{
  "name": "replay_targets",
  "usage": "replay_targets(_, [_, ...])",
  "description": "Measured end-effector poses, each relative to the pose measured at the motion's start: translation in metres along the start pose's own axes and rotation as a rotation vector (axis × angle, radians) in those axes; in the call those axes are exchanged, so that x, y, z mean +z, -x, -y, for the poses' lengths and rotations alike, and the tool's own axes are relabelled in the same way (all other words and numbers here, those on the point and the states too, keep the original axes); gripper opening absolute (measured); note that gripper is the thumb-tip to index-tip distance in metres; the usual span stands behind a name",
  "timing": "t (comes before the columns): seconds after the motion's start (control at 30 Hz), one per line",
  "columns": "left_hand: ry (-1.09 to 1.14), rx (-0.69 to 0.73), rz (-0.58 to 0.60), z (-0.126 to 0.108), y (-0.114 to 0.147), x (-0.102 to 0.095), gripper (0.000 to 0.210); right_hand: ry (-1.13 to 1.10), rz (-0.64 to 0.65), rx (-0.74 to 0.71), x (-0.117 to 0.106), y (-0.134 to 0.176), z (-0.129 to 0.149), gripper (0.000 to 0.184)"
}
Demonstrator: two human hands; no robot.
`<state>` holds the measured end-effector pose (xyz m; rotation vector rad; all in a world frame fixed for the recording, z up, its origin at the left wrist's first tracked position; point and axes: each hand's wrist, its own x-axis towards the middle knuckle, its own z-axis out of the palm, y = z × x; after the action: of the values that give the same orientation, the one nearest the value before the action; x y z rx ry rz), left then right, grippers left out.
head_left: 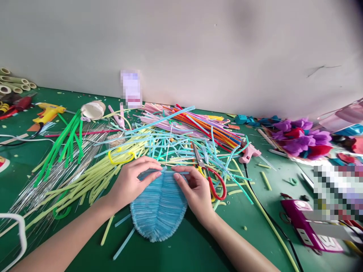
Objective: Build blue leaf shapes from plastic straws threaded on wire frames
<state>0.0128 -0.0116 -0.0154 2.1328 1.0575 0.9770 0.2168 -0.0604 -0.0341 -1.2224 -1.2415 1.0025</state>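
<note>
A blue leaf-shaped piece made of many pipe cleaners lies in front of me on the green table, with a ridge down its middle. A thin wire sticks up from its far tip. My left hand pinches the far left edge near the tip, thumb and forefinger together. On the other side, my right hand pinches the far right edge, its other fingers curled. Blue pipe cleaner ends seem to lie between the fingertips, partly covered. Red-handled scissors lie just beyond my right hand.
Loose yellow-green pipe cleaners, silver wires and orange pipe cleaners cover the table's middle. A yellow glue gun lies left; a pink glue gun with a black cord lies right. A purple power strip sits near right.
</note>
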Motion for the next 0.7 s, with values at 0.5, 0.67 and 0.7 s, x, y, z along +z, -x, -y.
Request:
replay_targets(0.5, [0.003, -0.036, 0.082, 0.0, -0.0005, -0.0004, 0.008, 0.359, 0.077, -0.114, -0.0041, -0.0027, 0.004, 0.008])
replay_targets(0.67, [-0.04, 0.012, 0.13, -0.0011, 0.0006, 0.0009, 0.011, 0.519, 0.072, -0.35, -0.0027, 0.0014, 0.0035, 0.01])
replay_targets(0.7, [-0.046, 0.019, 0.136, -0.0012, 0.0004, 0.0011, 0.012, 0.538, 0.074, -0.379, -0.0028, 0.0017, 0.0037, 0.011])
